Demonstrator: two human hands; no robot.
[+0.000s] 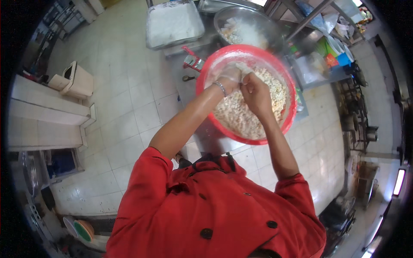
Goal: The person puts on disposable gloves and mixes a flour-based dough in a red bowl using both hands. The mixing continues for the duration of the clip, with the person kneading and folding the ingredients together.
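Note:
Both my hands are over a large red basin (289, 116) on a metal table. A loose, pale chopped or crumbly mixture (241, 112) fills much of it. My left hand (231, 79), with a bracelet (221, 88) at the wrist, appears covered by a thin clear plastic glove (234, 72); its fingers are blurred and partly hidden. Beside it, my right hand (257, 93) looks bare. Its fingers are closed in a pinch against the glove near the left hand.
Behind the basin stands a steel bowl (272, 26) with white powder and pale pieces. A tray of white powder (174, 22) lies far left. Scissors (188, 78) and a red-handled metal tool (193, 60) rest left of the basin; containers (343, 58) stand right.

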